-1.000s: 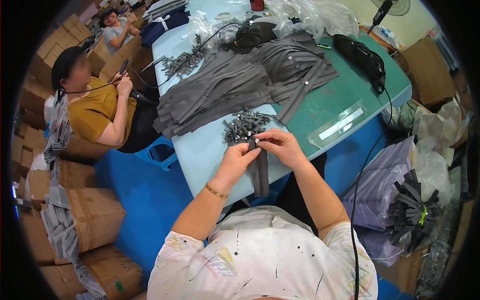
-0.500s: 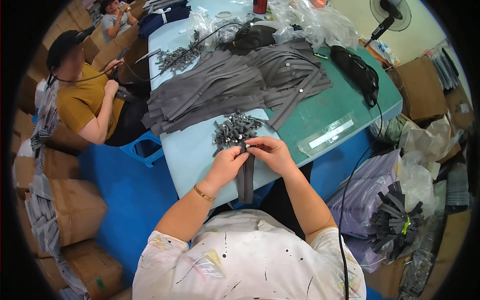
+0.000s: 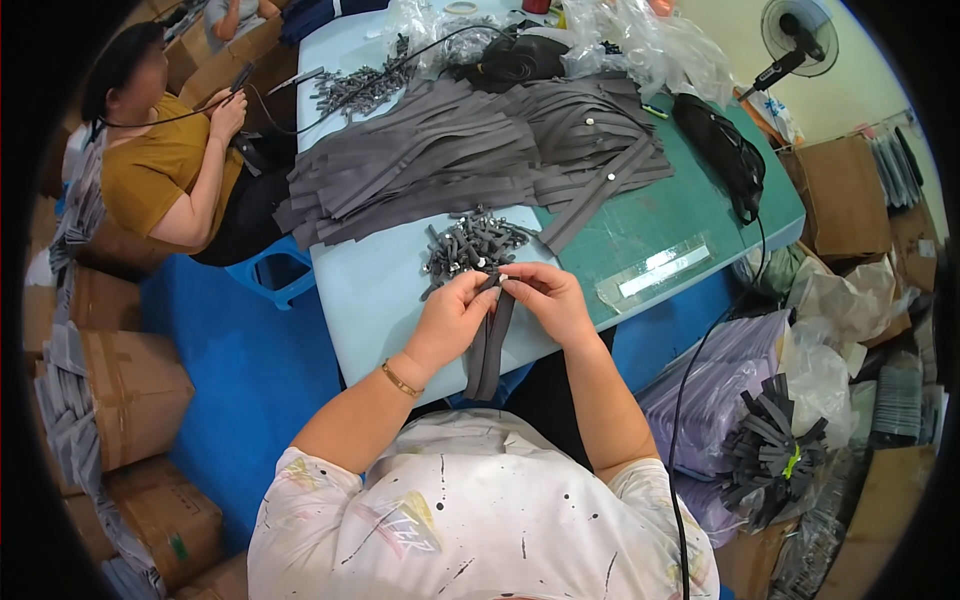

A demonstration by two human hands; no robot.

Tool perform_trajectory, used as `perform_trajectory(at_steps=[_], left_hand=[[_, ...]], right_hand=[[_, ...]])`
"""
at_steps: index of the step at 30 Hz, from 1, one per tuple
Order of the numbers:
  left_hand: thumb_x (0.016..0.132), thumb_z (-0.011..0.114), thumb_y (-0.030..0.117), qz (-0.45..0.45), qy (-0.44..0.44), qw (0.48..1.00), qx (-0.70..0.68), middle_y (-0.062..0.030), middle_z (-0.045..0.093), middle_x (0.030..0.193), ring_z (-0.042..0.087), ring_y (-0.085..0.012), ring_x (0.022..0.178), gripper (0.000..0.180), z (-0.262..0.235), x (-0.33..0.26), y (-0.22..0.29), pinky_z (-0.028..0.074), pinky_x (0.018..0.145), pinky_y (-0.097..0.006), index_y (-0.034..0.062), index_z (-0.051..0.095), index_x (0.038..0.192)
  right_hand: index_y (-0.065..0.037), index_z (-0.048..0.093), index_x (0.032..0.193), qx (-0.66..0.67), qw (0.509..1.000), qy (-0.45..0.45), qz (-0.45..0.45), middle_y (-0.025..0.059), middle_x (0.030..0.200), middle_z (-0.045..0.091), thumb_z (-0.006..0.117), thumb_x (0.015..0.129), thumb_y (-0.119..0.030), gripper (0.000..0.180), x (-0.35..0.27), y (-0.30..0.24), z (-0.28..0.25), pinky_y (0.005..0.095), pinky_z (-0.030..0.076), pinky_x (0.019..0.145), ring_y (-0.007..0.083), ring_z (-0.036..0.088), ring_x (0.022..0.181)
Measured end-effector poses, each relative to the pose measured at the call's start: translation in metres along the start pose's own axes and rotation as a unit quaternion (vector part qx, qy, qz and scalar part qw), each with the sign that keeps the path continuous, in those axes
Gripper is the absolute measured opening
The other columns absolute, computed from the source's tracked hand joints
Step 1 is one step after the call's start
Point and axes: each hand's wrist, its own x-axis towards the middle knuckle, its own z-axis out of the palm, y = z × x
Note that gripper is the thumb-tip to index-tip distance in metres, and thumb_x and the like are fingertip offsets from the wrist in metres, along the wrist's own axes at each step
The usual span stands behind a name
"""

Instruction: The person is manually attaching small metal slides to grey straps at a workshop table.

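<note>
A dark grey fabric strap [image 3: 487,362] hangs over the table edge from between my two hands. My left hand [image 3: 452,315] is closed, pinching the strap near its upper end. Beside it my right hand [image 3: 553,302] pinches the same end. A small pale piece [image 3: 502,280] shows at the fingertips; its exact kind is too small to tell. Just beyond my fingers lies a heap of short dark grey fabric pieces [image 3: 470,243] with shiny and whitish bits.
Long grey straps [image 3: 420,165] form a broad pile across the table, with a black pouch [image 3: 718,155] at the right. A clear ruler [image 3: 655,275] lies on the green mat [image 3: 700,225]. A co-worker [image 3: 165,160] sits at left near a blue stool [image 3: 270,270]. Cardboard boxes [image 3: 135,395] stand behind.
Both hands keep their pinch at the strap's end, and its hanging part has swung slightly left. The co-worker has raised their hands, and the whole view has shifted a little.
</note>
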Motion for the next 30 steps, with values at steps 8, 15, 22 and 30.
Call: perform_trajectory(at_steps=[8, 15, 22, 30], left_hand=[[0.090, 0.052, 0.012, 0.007, -0.037, 0.995, 0.094, -0.0007, 0.060, 0.072, 0.054, -0.0069, 0.066, 0.015, -0.007, -0.001, 0.000, 0.043, 0.059, -0.022, 0.0009, 0.061, 0.094], [0.090, 0.052, 0.012, -0.015, -0.051, 0.997, 0.057, -0.0010, 0.061, 0.073, 0.054, -0.0069, 0.066, 0.015, -0.007, 0.000, -0.001, 0.044, 0.061, -0.022, 0.0003, 0.061, 0.093], [0.091, 0.052, 0.014, -0.064, -0.097, 0.993, -0.027, -0.0012, 0.062, 0.081, 0.055, -0.0062, 0.072, 0.016, -0.009, 0.001, -0.014, 0.044, 0.064, -0.021, 0.0011, 0.062, 0.095], [0.092, 0.051, 0.015, -0.162, -0.125, 0.969, -0.137, -0.0045, 0.063, 0.083, 0.061, -0.0108, 0.075, 0.017, -0.010, 0.000, -0.006, 0.049, 0.068, -0.024, 0.0015, 0.059, 0.095]], right_hand=[[-0.001, 0.064, 0.103, -0.065, 0.997, -0.021, -0.022, 0.0022, 0.092, 0.063, 0.061, 0.082, 0.000, 0.021, 0.001, 0.000, -0.003, 0.0218, 0.045, 0.075, 0.0093, 0.057, 0.085], [-0.001, 0.065, 0.102, -0.080, 0.996, -0.038, -0.009, 0.0018, 0.091, 0.063, 0.062, 0.082, 0.000, 0.020, 0.002, -0.006, -0.005, 0.0211, 0.045, 0.075, 0.0092, 0.057, 0.085], [-0.001, 0.065, 0.102, -0.033, 0.999, -0.015, -0.006, 0.0015, 0.091, 0.063, 0.062, 0.082, 0.000, 0.020, 0.001, -0.003, -0.002, 0.0203, 0.045, 0.075, 0.0083, 0.057, 0.085], [-0.001, 0.064, 0.102, -0.042, 0.999, -0.016, -0.016, 0.0023, 0.092, 0.063, 0.062, 0.083, -0.001, 0.019, -0.001, -0.001, 0.001, 0.0205, 0.046, 0.074, 0.0076, 0.057, 0.084]])
